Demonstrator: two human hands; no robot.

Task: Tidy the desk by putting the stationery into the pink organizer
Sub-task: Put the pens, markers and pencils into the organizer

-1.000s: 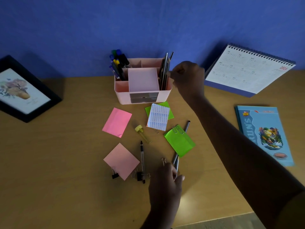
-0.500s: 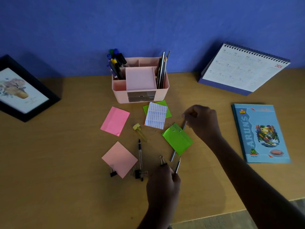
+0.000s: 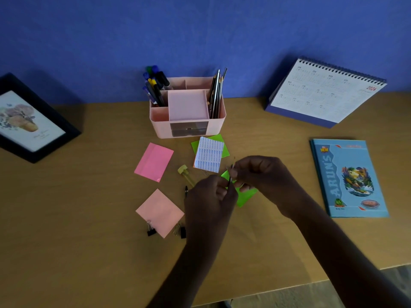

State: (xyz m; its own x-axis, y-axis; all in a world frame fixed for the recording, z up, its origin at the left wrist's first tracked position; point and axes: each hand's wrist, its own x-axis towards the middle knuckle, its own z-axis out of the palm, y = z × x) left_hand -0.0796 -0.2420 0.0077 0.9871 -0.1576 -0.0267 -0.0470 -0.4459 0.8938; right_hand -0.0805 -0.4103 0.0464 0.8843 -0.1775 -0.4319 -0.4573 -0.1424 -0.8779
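Two hands meeting mid-surface (image 3: pixel 89 241), right over a green sticky pad (image 3: pixel 245 197). Left hand (image 3: pixel 209 196) with fingers curled round the lower end of a thin dark stick (image 3: pixel 232 166), right hand (image 3: pixel 260 176) pinching the same stick higher up. Can't tell if pen or pencil, or if just the one in there.

Pink organizer (image 3: pixel 160 127) upright further back by the blue wall: markers (image 3: pixel 155 85) in the left rear slot, pencils (image 3: pixel 216 94) in the right slot, one pink block (image 3: pixel 188 105) in the middle. Too bunched to count either lot properly.

Loose stuff near the hands:
- a second green pad (image 3: pixel 219 138), partly under one white printed sheet (image 3: pixel 208 154)
- one bright pink pad (image 3: pixel 154 162)
- one pale pink square (image 3: pixel 160 213)
- two black binder clips (image 3: pixel 151 231) at its near edges
- one small yellowish thing (image 3: pixel 184 171)
- one pen (image 3: pixel 186 190), mostly hidden behind the left hand

Off to the sides: one picture frame (image 3: pixel 31 121), one desk calendar (image 3: pixel 327 94), one blue book (image 3: pixel 349 176).
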